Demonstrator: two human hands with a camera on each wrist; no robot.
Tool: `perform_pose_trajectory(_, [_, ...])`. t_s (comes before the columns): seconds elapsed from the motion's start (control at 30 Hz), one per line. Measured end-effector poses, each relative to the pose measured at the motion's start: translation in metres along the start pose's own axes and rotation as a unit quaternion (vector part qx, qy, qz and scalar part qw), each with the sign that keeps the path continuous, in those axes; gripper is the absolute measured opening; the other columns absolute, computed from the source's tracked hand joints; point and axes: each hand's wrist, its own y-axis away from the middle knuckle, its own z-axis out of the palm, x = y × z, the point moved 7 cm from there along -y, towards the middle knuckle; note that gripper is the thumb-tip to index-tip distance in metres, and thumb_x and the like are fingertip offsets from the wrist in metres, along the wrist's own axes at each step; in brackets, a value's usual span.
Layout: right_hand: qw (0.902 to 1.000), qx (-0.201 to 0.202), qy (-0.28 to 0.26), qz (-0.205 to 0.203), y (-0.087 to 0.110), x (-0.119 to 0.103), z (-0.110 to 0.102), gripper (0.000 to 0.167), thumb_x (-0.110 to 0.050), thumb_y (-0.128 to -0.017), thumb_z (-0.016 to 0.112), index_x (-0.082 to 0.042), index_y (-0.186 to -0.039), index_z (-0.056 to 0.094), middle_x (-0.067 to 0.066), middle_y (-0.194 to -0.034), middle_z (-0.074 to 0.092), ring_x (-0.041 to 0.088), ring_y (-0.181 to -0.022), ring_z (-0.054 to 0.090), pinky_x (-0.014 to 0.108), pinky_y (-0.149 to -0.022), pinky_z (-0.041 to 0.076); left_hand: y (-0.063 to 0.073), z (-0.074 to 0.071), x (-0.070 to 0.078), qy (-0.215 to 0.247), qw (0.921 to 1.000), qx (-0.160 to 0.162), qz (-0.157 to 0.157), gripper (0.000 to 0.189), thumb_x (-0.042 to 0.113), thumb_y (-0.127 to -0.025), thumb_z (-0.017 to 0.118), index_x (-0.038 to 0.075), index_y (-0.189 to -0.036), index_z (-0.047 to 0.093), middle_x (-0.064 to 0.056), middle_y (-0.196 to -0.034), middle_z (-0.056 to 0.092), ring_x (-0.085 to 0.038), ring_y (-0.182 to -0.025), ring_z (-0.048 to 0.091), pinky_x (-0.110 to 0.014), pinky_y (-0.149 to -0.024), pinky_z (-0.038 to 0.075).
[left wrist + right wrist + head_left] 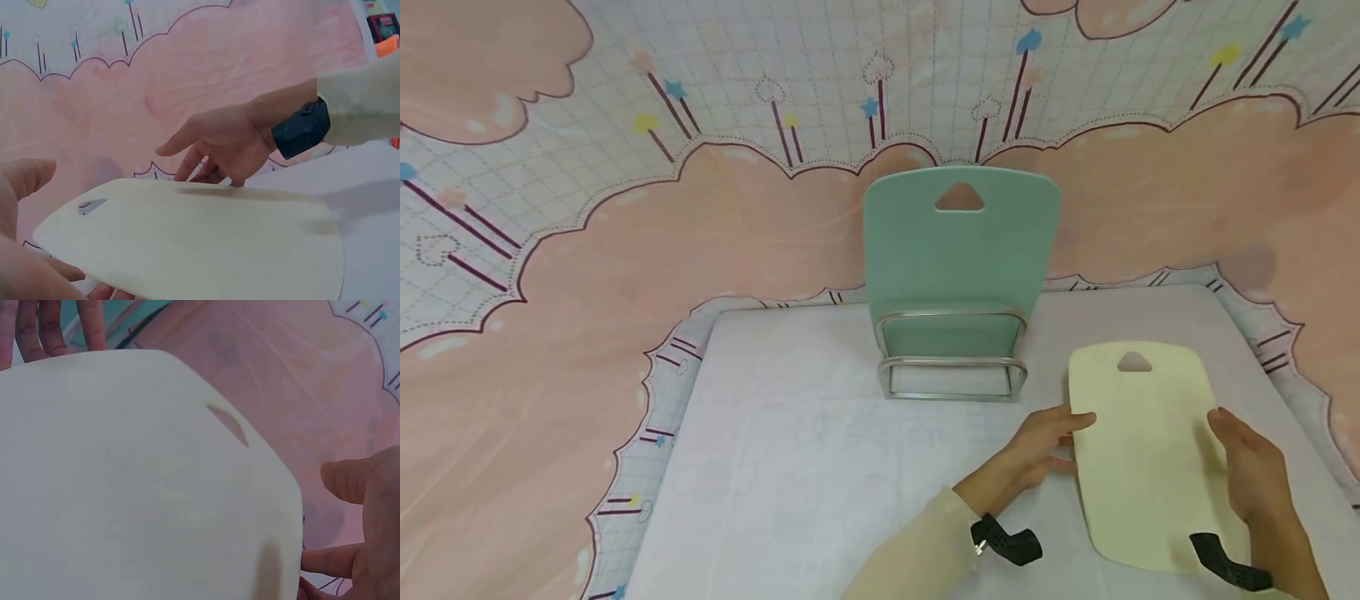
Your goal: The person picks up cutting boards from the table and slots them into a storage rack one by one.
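Observation:
A cream cutting board [1142, 467] with a small cut-out handle hole lies at the right side of the white table, its hole end pointing away from me. My left hand [1037, 446] is at the board's left edge, with its fingers touching the side and the thumb raised. At the opposite edge, my right hand [1258, 475] touches the board with its fingers; in the right wrist view the thumb [344, 478] stands apart from it. Part of the fingertips is hidden by the board's edge. A green cutting board [958, 258] stands upright in a metal rack [951, 362].
The rack stands towards the back middle of the white table [790, 467], left of the cream board. Behind the table hangs a pink and white patterned cloth [760, 225]. Each wrist wears a black strap [1006, 542].

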Motion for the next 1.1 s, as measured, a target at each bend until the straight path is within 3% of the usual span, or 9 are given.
perform_pose_trajectory(0.27, [0.9976, 0.004, 0.069, -0.011, 0.005, -0.017, 0.0, 0.07, -0.044, -0.102, 0.034, -0.001, -0.152, 0.008, 0.025, -0.154, 0.007, 0.047, -0.138, 0.009, 0.063, -0.106, 0.013, 0.007, 0.005, 0.012, -0.017, 0.9993, -0.028, 0.02, 0.055, 0.023, -0.09, 0.064, 0.01, -0.141, 0.046, 0.0, -0.135, 0.049, -0.02, -0.115, 0.049, -0.049, -0.091, 0.044])
perform_pose_trajectory(0.33, [0.9954, 0.003, 0.094, -0.018, 0.005, -0.024, 0.0, 0.07, -0.043, -0.102, 0.034, -0.002, -0.152, 0.008, 0.029, -0.152, 0.012, 0.051, -0.134, 0.019, 0.058, -0.102, 0.029, 0.008, 0.006, 0.016, -0.024, 0.9987, -0.034, 0.031, 0.059, 0.024, -0.09, 0.064, 0.012, -0.143, 0.043, -0.001, -0.139, 0.046, -0.018, -0.119, 0.048, -0.046, -0.091, 0.045])
perform_pose_trajectory(0.43, [0.9931, 0.003, 0.114, -0.026, 0.006, -0.031, 0.0, 0.07, -0.042, -0.102, 0.036, -0.003, -0.153, 0.009, 0.03, -0.151, 0.018, 0.054, -0.126, 0.03, 0.035, -0.082, 0.044, 0.009, 0.007, 0.02, -0.033, 0.9981, -0.038, 0.037, 0.062, 0.024, -0.09, 0.065, 0.012, -0.146, 0.039, -0.002, -0.146, 0.039, -0.019, -0.129, 0.041, -0.045, -0.093, 0.044])
perform_pose_trajectory(0.5, [0.9914, 0.009, 0.127, -0.031, 0.008, -0.035, -0.002, 0.069, -0.042, -0.101, 0.037, -0.005, -0.153, 0.011, 0.03, -0.15, 0.021, 0.05, -0.123, 0.034, 0.023, -0.069, 0.038, 0.01, 0.008, 0.023, -0.048, 0.9972, -0.042, 0.039, 0.066, 0.025, -0.091, 0.065, 0.011, -0.148, 0.034, -0.002, -0.151, 0.032, -0.021, -0.134, 0.034, -0.046, -0.098, 0.041])
perform_pose_trajectory(0.57, [0.992, 0.017, 0.122, -0.028, 0.009, -0.037, -0.004, 0.068, -0.042, -0.101, 0.038, -0.008, -0.154, 0.011, 0.027, -0.151, 0.021, 0.046, -0.125, 0.035, 0.021, -0.07, 0.037, 0.012, 0.009, 0.027, -0.069, 0.9957, -0.045, 0.041, 0.071, 0.026, -0.091, 0.064, 0.01, -0.15, 0.029, -0.002, -0.155, 0.024, -0.02, -0.139, 0.027, -0.048, -0.102, 0.036])
perform_pose_trajectory(0.67, [0.9929, 0.04, 0.11, -0.022, 0.011, -0.039, -0.006, 0.066, -0.042, -0.101, 0.038, -0.014, -0.155, 0.012, 0.022, -0.153, 0.021, 0.037, -0.132, 0.033, 0.03, -0.092, 0.041, 0.015, 0.011, 0.034, -0.106, 0.9918, -0.049, 0.052, 0.075, 0.028, -0.092, 0.063, 0.009, -0.152, 0.023, 0.001, -0.157, 0.019, -0.015, -0.141, 0.02, -0.046, -0.107, 0.03])
perform_pose_trajectory(0.73, [0.9945, 0.054, 0.087, -0.02, 0.012, -0.04, -0.005, 0.064, -0.042, -0.101, 0.039, -0.02, -0.155, 0.012, 0.015, -0.154, 0.02, 0.031, -0.137, 0.028, 0.042, -0.106, 0.032, 0.017, 0.011, 0.039, -0.128, 0.9886, -0.046, 0.064, 0.077, 0.029, -0.092, 0.063, 0.009, -0.153, 0.021, 0.002, -0.157, 0.018, -0.012, -0.14, 0.017, -0.041, -0.109, 0.027])
perform_pose_trajectory(0.83, [0.9966, 0.068, 0.04, -0.023, 0.013, -0.042, -0.005, 0.06, -0.039, -0.101, 0.041, -0.027, -0.153, 0.014, 0.002, -0.155, 0.019, 0.02, -0.14, 0.022, 0.045, -0.111, 0.019, 0.019, 0.012, 0.046, -0.147, 0.9849, -0.04, 0.082, 0.078, 0.03, -0.092, 0.064, 0.01, -0.153, 0.02, 0.004, -0.157, 0.017, -0.008, -0.14, 0.015, -0.033, -0.111, 0.021])
perform_pose_trajectory(1.1, [0.9854, 0.083, -0.14, -0.049, 0.018, -0.051, -0.004, 0.053, -0.029, -0.099, 0.051, -0.033, -0.147, 0.028, -0.011, -0.152, 0.025, 0.006, -0.136, 0.024, 0.015, -0.103, 0.02, 0.023, 0.011, 0.054, -0.178, 0.9788, -0.03, 0.096, 0.083, 0.035, -0.092, 0.064, 0.017, -0.155, 0.014, 0.01, -0.156, 0.011, -0.006, -0.14, 0.011, -0.035, -0.112, 0.019])
